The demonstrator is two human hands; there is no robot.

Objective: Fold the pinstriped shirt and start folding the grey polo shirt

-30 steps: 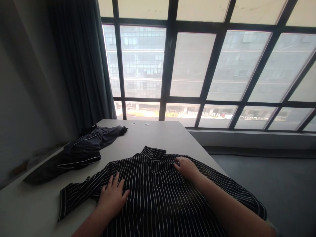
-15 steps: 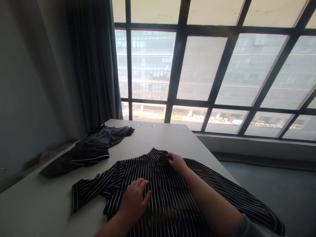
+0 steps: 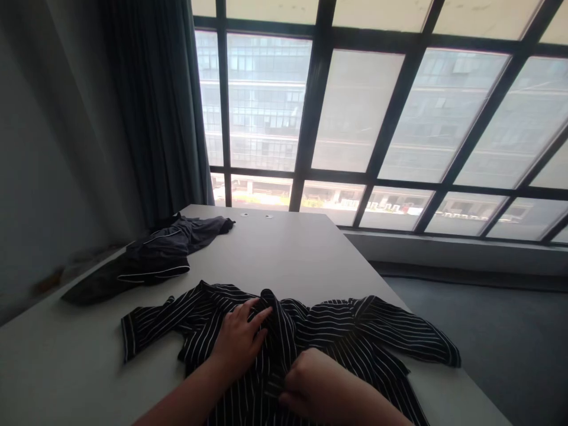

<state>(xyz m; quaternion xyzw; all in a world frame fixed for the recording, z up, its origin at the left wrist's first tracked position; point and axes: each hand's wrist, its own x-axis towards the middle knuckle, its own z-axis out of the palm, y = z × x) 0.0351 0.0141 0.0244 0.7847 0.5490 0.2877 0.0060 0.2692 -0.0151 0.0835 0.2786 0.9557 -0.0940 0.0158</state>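
A black shirt with white stripes (image 3: 337, 325) lies on the near part of the table, its sleeves out to both sides and its middle bunched in folds. My left hand (image 3: 239, 340) lies on the shirt's left half with fingers stretched and somewhat apart, touching a raised fold. Lower down and to the right, my right hand (image 3: 313, 381) is closed on the shirt's cloth. A strip of striped fabric sticks out beside its thumb and forefinger. Whether that strip is the collar or the front edge, I cannot tell.
A dark grey garment with white piping (image 3: 155, 254) lies crumpled along the table's left side. The white table (image 3: 284, 254) reaches toward large framed windows. Two small white fittings sit near its far edge. A dark curtain (image 3: 155, 118) hangs at the back left.
My right hand has moved from the shirt's collar toward me, drawing the cloth along. The shirt's upper middle is now folded and bunched, and the right sleeve has pulled inward. My left hand stays on the cloth.
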